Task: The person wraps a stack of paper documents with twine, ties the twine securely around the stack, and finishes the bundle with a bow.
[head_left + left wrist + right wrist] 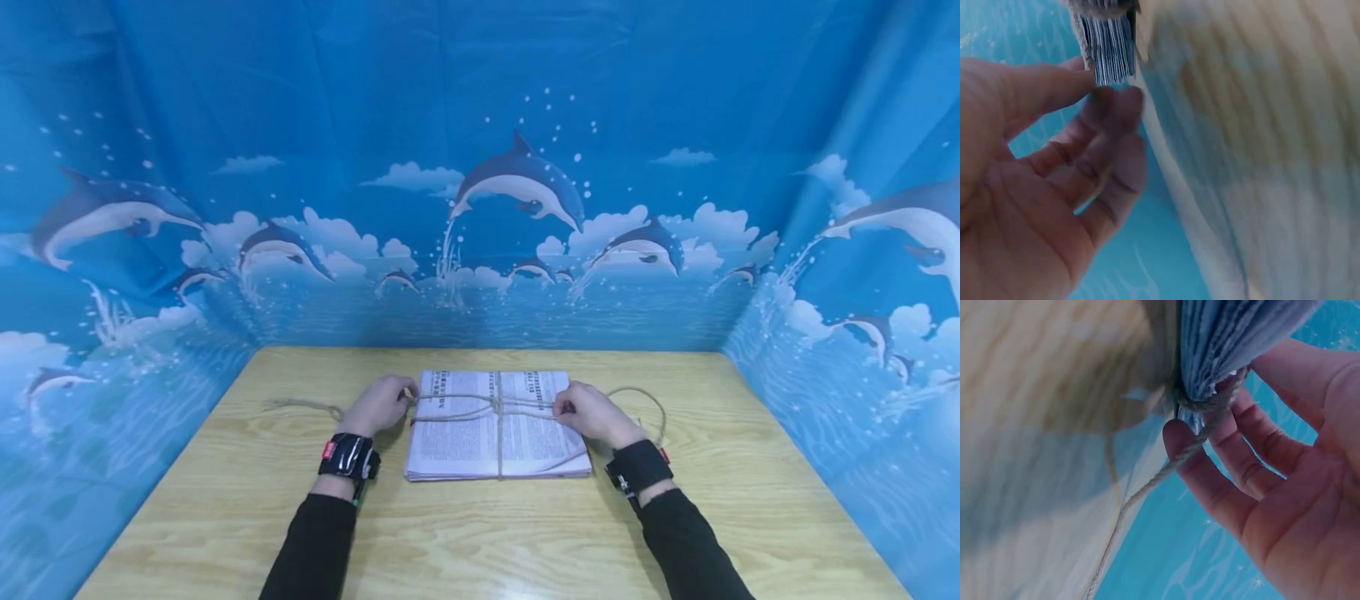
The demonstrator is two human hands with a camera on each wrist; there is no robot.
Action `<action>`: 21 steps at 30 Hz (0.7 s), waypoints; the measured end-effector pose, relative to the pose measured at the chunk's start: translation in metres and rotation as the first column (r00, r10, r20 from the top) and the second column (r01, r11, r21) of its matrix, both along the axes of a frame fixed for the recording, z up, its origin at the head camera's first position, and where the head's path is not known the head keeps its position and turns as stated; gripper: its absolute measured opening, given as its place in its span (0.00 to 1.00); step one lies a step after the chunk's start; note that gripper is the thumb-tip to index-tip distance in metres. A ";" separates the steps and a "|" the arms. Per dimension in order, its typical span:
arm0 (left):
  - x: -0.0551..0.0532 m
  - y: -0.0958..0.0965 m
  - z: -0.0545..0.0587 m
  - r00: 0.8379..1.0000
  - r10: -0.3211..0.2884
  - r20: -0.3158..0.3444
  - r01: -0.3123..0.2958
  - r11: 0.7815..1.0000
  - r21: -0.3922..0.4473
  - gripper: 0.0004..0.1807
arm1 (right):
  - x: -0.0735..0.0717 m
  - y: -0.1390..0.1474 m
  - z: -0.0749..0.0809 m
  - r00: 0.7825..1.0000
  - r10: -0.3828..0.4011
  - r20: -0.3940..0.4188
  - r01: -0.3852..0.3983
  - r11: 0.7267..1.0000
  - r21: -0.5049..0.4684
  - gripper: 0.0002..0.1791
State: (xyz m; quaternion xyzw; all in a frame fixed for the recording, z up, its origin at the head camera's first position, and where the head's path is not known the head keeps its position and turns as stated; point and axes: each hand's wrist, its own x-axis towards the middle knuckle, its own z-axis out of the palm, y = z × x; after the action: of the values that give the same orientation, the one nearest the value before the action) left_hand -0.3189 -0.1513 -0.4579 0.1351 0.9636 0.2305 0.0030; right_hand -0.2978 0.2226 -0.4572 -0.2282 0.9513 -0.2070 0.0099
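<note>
A stack of folded newspapers lies on the table, bound by a cord of twine that runs down its middle and across it, with strands meeting near the centre. At the stack's left edge my left hand pinches the twine between thumb and fingertips; in the left wrist view these fingers are beside the paper edges. My right hand holds the twine at the right edge. The right wrist view has the twine passing thumb and fingers, then trailing away along the table.
The wooden table is bordered by a blue dolphin-print curtain at the back and both sides. One frayed twine tail lies left of the left hand. Another stretch of twine curves round beyond the right hand.
</note>
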 end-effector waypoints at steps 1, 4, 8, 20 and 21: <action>0.000 0.002 0.000 1.000 0.002 -0.002 -0.002 1.000 -0.009 0.11 | 0.001 0.001 0.001 1.000 -0.002 -0.010 0.002 1.000 -0.002 0.02; 0.002 0.012 0.000 0.998 -0.014 -0.067 0.012 0.999 -0.034 0.14 | 0.002 0.002 0.002 0.999 -0.006 -0.051 0.005 1.000 -0.015 0.01; 0.003 0.025 -0.003 0.985 -0.080 -0.152 0.065 0.992 -0.104 0.15 | 0.002 0.002 0.004 0.999 -0.010 -0.033 0.008 0.999 -0.041 0.02; 0.005 0.022 -0.001 0.998 -0.063 -0.004 0.063 0.995 0.074 0.05 | 0.003 0.004 0.008 0.996 -0.024 0.083 0.032 0.995 -0.100 0.09; 0.005 0.022 0.001 0.998 -0.055 0.011 0.053 0.993 0.103 0.06 | 0.003 0.005 0.008 0.996 -0.033 0.081 0.041 0.994 -0.099 0.09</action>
State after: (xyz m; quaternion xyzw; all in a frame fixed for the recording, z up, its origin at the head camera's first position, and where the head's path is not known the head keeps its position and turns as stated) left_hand -0.3140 -0.1298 -0.4569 0.1596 0.9464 0.2807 0.0089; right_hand -0.2947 0.2277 -0.4491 -0.2022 0.9426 -0.2636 0.0325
